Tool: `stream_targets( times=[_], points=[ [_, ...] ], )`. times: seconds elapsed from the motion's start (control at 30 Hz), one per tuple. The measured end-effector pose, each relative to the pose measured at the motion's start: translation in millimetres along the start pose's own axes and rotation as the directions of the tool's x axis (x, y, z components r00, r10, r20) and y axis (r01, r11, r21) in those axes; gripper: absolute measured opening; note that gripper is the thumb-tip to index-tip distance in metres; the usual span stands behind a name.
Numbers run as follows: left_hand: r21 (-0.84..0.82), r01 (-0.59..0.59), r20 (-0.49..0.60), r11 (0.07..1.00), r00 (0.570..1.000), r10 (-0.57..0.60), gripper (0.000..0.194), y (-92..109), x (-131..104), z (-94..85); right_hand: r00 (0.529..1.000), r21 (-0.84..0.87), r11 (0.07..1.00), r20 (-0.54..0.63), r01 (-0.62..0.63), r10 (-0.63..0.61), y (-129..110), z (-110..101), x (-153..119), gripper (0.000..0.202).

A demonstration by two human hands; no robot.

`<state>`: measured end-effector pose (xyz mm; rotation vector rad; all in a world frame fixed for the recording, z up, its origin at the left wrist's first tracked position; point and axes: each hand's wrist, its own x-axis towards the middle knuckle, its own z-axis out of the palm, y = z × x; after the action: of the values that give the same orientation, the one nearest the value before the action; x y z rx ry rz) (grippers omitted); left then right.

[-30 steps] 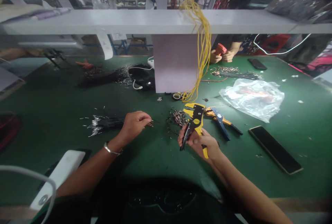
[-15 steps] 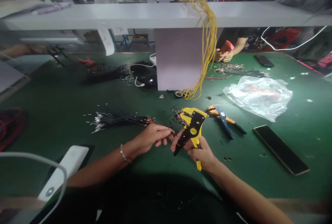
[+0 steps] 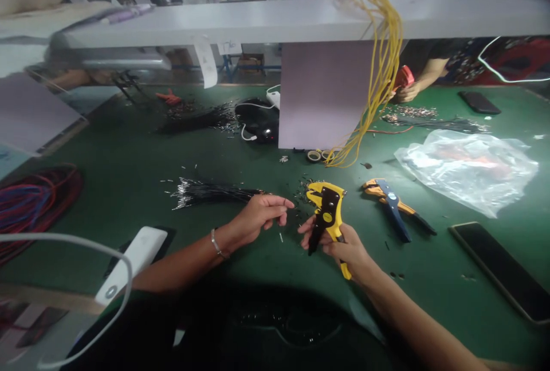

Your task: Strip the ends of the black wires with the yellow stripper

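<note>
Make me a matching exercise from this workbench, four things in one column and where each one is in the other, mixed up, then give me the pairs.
Things:
1. Yellow-and-black tool
2. Yellow wires
3. Nearest black wire bundle
4. Clear plastic bag

Places:
A. Draped over the shelf, hanging down
B. Crumpled on the green table
C. Held in the right hand
D. Lying by the left hand

Pairs: 1-C, 2-A, 3-D, 4-B

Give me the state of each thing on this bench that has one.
Yellow-and-black stripper: gripped in right hand, handles apart
Left hand: fingers bent, grip unclear
Blue-and-orange stripper: lying, handles spread
Black wires: laid together, silvery ends fanned
Nearer phone: screen dark
Clear bag: crumpled
Yellow wires: draped over shelf
</note>
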<state>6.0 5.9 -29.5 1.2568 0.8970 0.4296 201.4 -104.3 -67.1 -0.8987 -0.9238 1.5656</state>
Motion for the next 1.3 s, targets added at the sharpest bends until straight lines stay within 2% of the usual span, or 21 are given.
stream_targets(
  times=[0.1, 0.2, 0.33, 0.6, 0.77, 0.87, 0.97, 1.17, 1.3],
  points=[
    [0.099, -0.016, -0.059, 0.995, 0.998, 0.022, 0.03, 2.2, 0.6, -1.1, 0.999, 0.006, 0.999, -0.021, -0.032, 0.032, 3.9, -3.4, 1.6, 0.047],
    [0.145, -0.047, -0.073, 0.988, 0.996, 0.058, 0.03, 2.1, 0.1, -1.0, 0.999, 0.025, 0.999, -0.026, -0.045, 0.046, 8.0, -2.9, 2.1, 0.049],
    [0.169, -0.096, -0.056, 0.981, 0.993, 0.106, 0.03, 0.2, -0.8, -0.5, 0.998, 0.027, 0.998, -0.017, -0.054, 0.054, 9.3, -0.4, 2.6, 0.051],
    [0.155, -0.116, -0.122, 0.981, 0.983, 0.135, 0.031, 4.4, -4.7, 1.2, 0.996, 0.018, 0.997, 0.053, -0.069, 0.068, 3.8, 0.8, 3.4, 0.049],
    [0.175, -0.137, -0.027, 0.975, 0.989, 0.144, 0.033, 6.0, -7.3, 1.8, 0.996, -0.017, 0.997, 0.05, -0.08, 0.08, 5.1, -1.3, 3.6, 0.048],
    [0.126, -0.1, 0.077, 0.987, 0.993, 0.091, 0.034, 4.4, -6.9, 1.4, 0.997, -0.046, 0.997, 0.018, -0.068, 0.069, 6.5, -3.1, 4.1, 0.046],
    [0.086, -0.031, 0.123, 0.996, 0.992, 0.021, 0.034, 2.3, -5.6, 0.5, 0.999, -0.108, 0.993, -0.022, -0.043, 0.041, 5.2, -1.9, 3.7, 0.045],
    [0.12, 0.007, 0.187, 0.993, 0.982, -0.029, 0.022, 4.9, -2.9, -2.1, 0.996, -0.313, 0.949, -0.07, 0.025, -0.05, 0.4, 3.0, 0.0, 0.044],
    [0.115, 0.004, 0.247, 0.993, 0.968, -0.033, 0.013, 4.0, -1.6, -3.9, 0.997, -0.39, 0.92, -0.061, 0.028, -0.056, 0.8, 3.4, -1.0, 0.043]
  ],
)
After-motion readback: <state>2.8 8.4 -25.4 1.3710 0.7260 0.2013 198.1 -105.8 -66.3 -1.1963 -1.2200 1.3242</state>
